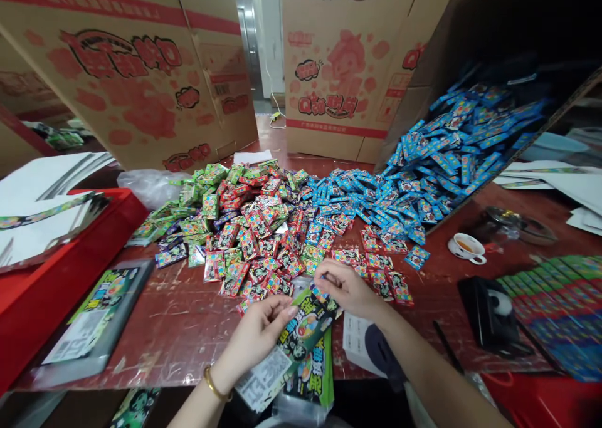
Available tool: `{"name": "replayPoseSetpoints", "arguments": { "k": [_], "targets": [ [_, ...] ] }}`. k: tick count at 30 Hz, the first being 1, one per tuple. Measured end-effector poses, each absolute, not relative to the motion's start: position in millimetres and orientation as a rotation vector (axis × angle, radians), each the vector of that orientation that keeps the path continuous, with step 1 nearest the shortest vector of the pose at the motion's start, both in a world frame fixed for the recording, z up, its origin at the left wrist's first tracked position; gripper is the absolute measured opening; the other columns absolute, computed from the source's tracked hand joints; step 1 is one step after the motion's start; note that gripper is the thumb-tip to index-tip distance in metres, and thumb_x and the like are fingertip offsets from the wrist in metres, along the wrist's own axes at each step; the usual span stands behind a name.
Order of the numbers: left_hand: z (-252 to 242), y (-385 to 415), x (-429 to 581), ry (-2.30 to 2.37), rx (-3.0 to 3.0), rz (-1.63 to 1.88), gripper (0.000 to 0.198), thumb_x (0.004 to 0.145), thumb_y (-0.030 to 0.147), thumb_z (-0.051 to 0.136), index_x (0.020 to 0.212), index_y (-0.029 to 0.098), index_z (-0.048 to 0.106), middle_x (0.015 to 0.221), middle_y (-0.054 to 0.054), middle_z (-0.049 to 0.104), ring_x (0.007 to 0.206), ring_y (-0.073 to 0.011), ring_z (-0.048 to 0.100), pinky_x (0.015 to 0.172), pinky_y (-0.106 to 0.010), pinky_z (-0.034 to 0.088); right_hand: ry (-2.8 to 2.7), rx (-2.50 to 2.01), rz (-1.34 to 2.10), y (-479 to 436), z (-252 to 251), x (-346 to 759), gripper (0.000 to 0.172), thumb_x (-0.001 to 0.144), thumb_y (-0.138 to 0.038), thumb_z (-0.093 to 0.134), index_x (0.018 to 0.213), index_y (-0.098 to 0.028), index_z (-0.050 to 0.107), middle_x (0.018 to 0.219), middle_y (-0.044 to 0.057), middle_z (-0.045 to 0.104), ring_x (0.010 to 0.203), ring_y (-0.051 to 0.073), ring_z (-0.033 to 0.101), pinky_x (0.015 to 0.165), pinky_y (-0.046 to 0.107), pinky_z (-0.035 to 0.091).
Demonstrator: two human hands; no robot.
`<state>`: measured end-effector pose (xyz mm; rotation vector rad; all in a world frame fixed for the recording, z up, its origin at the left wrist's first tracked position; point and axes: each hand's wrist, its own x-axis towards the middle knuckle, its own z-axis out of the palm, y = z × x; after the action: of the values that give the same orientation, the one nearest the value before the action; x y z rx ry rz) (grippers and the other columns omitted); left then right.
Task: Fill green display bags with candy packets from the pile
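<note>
Left hand [261,334] is pinched closed on the edge of the green bag [301,331], thumb on top. Right hand [345,288] has its fingers curled round a small pack [324,297], touching the bag's mouth. The bag sits between my hands above the near edge of the table [188,321], long axis running near-left to far-right with the mouth at the far end, so the right hand is nearer the opening. Count: one bag gripped, at least one more green bag under it, one or two packs at my right fingertips (too blurred to tell), one cup [466,247]; the mixed pile [249,227] and blue pile [423,165] are too many to count.
</note>
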<state>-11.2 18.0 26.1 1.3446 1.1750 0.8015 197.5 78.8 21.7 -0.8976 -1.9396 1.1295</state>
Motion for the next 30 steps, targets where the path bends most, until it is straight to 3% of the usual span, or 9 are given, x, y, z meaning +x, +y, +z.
{"name": "replayPoseSetpoints", "arguments": {
  "k": [3, 5, 7, 11, 15, 19, 23, 27, 30],
  "targets": [
    [24, 20, -12, 1.178, 1.313, 0.845, 0.032, 0.079, 0.044, 0.06, 0.088, 0.015, 0.069, 0.07, -0.003, 0.066, 0.066, -0.0168, 0.058, 0.06, -0.024, 0.044, -1.904, -0.944, 1.101, 79, 19, 188, 0.008, 0.083, -0.028, 0.059, 0.088, -0.02, 0.06, 0.078, -0.001, 0.05, 0.061, 0.011, 0.044, 0.055, 0.023, 0.036],
    [24, 22, -13, 1.183, 1.267, 0.905, 0.031, 0.078, 0.043, 0.061, 0.09, 0.015, 0.069, 0.071, -0.003, 0.067, 0.069, -0.0176, 0.059, 0.063, -0.025, 0.045, -1.796, -1.022, 1.043, 76, 14, 182, 0.017, 0.078, -0.031, 0.066, 0.09, -0.021, 0.06, 0.078, -0.001, 0.052, 0.066, 0.013, 0.048, 0.061, 0.025, 0.041],
    [24, 25, -14, 1.184, 1.221, 0.96, 0.03, 0.077, 0.043, 0.063, 0.089, 0.016, 0.069, 0.072, -0.003, 0.068, 0.069, -0.0173, 0.059, 0.064, -0.024, 0.046, -1.78, -1.041, 0.94, 71, 9, 177, 0.018, 0.073, -0.034, 0.071, 0.082, -0.021, 0.062, 0.093, 0.003, 0.057, 0.086, 0.018, 0.054, 0.078, 0.032, 0.043],
    [17, 32, -18, 1.158, 1.119, 1.001, 0.031, 0.075, 0.044, 0.065, 0.088, 0.017, 0.069, 0.072, -0.002, 0.069, 0.067, -0.0164, 0.06, 0.063, -0.024, 0.047, -1.929, -1.042, 0.803, 83, 1, 178, 0.012, 0.078, -0.034, 0.066, 0.075, -0.022, 0.067, 0.129, 0.006, 0.047, 0.119, 0.025, 0.043, 0.1, 0.04, 0.033],
    [4, 37, -26, 1.214, 1.014, 1.013, 0.038, 0.072, 0.051, 0.066, 0.086, 0.016, 0.067, 0.072, -0.002, 0.069, 0.068, -0.0177, 0.061, 0.065, -0.025, 0.047, -1.797, -1.409, 0.616, 150, -16, 186, 0.013, 0.085, -0.023, 0.052, 0.09, -0.021, 0.064, 0.121, 0.01, 0.053, 0.117, 0.022, 0.044, 0.099, 0.04, 0.032],
    [-2, 38, -33, 1.32, 0.966, 1.059, 0.044, 0.066, 0.058, 0.067, 0.081, 0.017, 0.066, 0.069, -0.001, 0.066, 0.067, -0.0182, 0.059, 0.065, -0.026, 0.047, -1.831, -1.516, 0.676, 224, -37, 179, 0.027, 0.058, -0.013, 0.073, 0.081, -0.018, 0.059, 0.097, 0.01, 0.061, 0.108, 0.03, 0.046, 0.095, 0.049, 0.031],
    [3, 37, -36, 1.355, 0.976, 1.07, 0.044, 0.066, 0.06, 0.066, 0.077, 0.017, 0.062, 0.067, 0.0, 0.063, 0.065, -0.0173, 0.057, 0.065, -0.026, 0.045, -1.875, -1.444, 0.813, 256, -37, 173, 0.046, 0.038, -0.013, 0.081, 0.076, -0.017, 0.056, 0.093, 0.007, 0.06, 0.105, 0.031, 0.046, 0.095, 0.049, 0.028],
    [5, 37, -37, 1.354, 0.991, 1.044, 0.045, 0.067, 0.061, 0.064, 0.076, 0.017, 0.06, 0.067, 0.0, 0.062, 0.066, -0.0179, 0.056, 0.064, -0.026, 0.044, -1.797, -1.272, 0.944, 239, -20, 191, 0.057, 0.057, -0.033, 0.071, 0.109, -0.021, 0.051, 0.105, 0.006, 0.058, 0.101, 0.024, 0.052, 0.089, 0.042, 0.039],
    [3, 38, -35, 1.325, 1.012, 1.008, 0.046, 0.068, 0.062, 0.062, 0.077, 0.018, 0.059, 0.068, -0.001, 0.062, 0.067, -0.0186, 0.056, 0.065, -0.027, 0.044, -1.486, -0.962, 1.316, 196, -11, 206, 0.052, 0.074, -0.043, 0.049, 0.124, -0.029, 0.042, 0.106, 0.004, 0.059, 0.094, 0.021, 0.06, 0.081, 0.041, 0.046]
  ]
}}
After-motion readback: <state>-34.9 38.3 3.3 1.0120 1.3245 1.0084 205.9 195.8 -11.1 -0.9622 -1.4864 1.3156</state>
